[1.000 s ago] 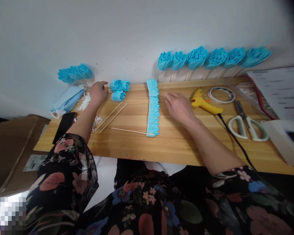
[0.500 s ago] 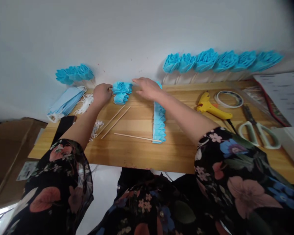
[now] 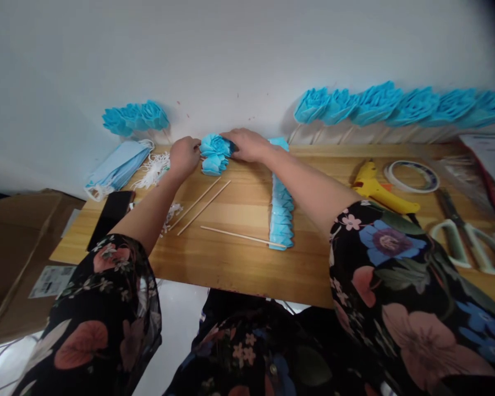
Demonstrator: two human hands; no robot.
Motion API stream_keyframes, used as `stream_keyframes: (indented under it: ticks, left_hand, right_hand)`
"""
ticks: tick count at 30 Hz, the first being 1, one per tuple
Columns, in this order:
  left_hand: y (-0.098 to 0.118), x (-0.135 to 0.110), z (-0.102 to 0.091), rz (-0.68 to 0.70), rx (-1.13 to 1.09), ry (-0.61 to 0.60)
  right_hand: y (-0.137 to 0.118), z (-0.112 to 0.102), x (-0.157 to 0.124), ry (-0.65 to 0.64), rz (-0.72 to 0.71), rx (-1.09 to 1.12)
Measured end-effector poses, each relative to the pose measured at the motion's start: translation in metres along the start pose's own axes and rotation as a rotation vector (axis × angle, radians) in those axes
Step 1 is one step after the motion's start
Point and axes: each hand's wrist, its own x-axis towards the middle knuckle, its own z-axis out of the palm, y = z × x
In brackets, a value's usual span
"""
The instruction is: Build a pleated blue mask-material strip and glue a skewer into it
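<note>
A small cluster of blue ruffled flowers (image 3: 215, 146) rests near the back of the wooden table. My left hand (image 3: 185, 156) is at its left side, thumb and fingers pinched together; what lies between them is too small to make out. From the right, my right hand (image 3: 248, 145) curls its fingers against the flowers' side, partly covering them. Just beyond my right forearm lies a long pleated blue strip (image 3: 281, 214). A thin wooden stick (image 3: 235, 235) reaches onto its near end. Two more sticks (image 3: 203, 208) lie side by side in front of the cluster.
Finished blue flowers on sticks (image 3: 375, 104) lean against the wall at right, with three more (image 3: 136, 116) at left. Folded masks (image 3: 117, 165), white ear loops (image 3: 153, 169) and a black phone (image 3: 110, 219) lie left. A yellow glue gun (image 3: 381, 190), tape roll (image 3: 412, 176) and scissors (image 3: 462, 231) lie right.
My right hand has moved left onto the flower cluster, its fingers now against it. My left hand stays beside the cluster. The whole view has shifted slightly.
</note>
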Motion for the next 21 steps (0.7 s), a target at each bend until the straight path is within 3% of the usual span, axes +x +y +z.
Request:
stream_keyframes:
  ticks: [13,21]
  left_hand:
    - [0.001,0.0,-0.005,-0.023,0.031,-0.009]
    - [-0.001,0.002,-0.004,-0.021,0.026,-0.014]
  right_hand:
    - [-0.016,0.005,0.0,0.061,0.097,0.01]
    - [-0.016,-0.023,-0.026,0.117,0.091,0.036]
